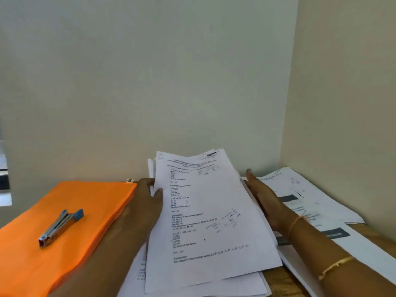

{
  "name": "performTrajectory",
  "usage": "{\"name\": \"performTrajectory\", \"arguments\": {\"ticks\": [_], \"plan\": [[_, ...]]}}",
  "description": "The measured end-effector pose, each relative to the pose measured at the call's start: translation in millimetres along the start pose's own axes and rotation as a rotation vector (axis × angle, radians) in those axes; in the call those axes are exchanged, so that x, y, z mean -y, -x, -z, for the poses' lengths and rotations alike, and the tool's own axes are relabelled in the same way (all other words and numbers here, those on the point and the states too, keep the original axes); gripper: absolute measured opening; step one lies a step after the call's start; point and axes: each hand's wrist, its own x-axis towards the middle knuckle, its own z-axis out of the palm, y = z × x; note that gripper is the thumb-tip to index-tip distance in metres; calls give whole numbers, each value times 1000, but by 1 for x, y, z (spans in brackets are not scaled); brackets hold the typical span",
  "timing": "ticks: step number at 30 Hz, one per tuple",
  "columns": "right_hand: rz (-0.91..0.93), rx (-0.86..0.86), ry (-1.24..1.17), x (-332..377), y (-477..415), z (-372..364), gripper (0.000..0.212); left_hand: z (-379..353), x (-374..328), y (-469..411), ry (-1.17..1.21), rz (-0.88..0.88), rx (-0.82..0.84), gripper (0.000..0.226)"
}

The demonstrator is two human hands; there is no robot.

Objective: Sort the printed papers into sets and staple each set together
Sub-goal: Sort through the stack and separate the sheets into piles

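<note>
- Wooden tabletop (276, 281) in a corner of pale walls (150, 82).
- White printed paper stack (210, 221) mid-table: left hand (150, 198) pinches its left edge, right hand (265, 200) presses straight fingers against its right edge.
- Silver-blue metal stapler (61, 227) rests on orange folder (85, 200).

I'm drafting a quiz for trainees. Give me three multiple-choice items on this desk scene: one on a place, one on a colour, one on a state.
1. Where does the stapler lie?
A on the orange folder
B on the right-hand papers
C on the floor

2. What colour are the stapler's plastic ends?
A red
B blue
C green

3. How does the right hand meet the paper stack?
A as a fist on top
B fingers straight along its right edge
C not near it

Answers:
1 A, it rests on the folder's top.
2 B, both ends show blue.
3 B, the fingers lie straight beside the sheets, while the left hand pinches the other edge.
</note>
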Motion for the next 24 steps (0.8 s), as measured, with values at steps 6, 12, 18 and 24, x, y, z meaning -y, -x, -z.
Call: {"name": "performTrajectory", "arguments": {"ticks": [6, 12, 18, 24], "plan": [[-39, 100, 152, -2, 6, -2, 33, 0, 6, -2, 0, -16, 0, 13], [2, -26, 167, -4, -1, 8, 50, 2, 9, 0, -143, -72, -94, 20], [90, -211, 142, 1, -3, 25, 59, 4, 22, 0, -484, -7, 24, 53], [198, -404, 34, 5, -6, 40, 66, -1, 84, -45, -656, 32, 152, 97]]}}
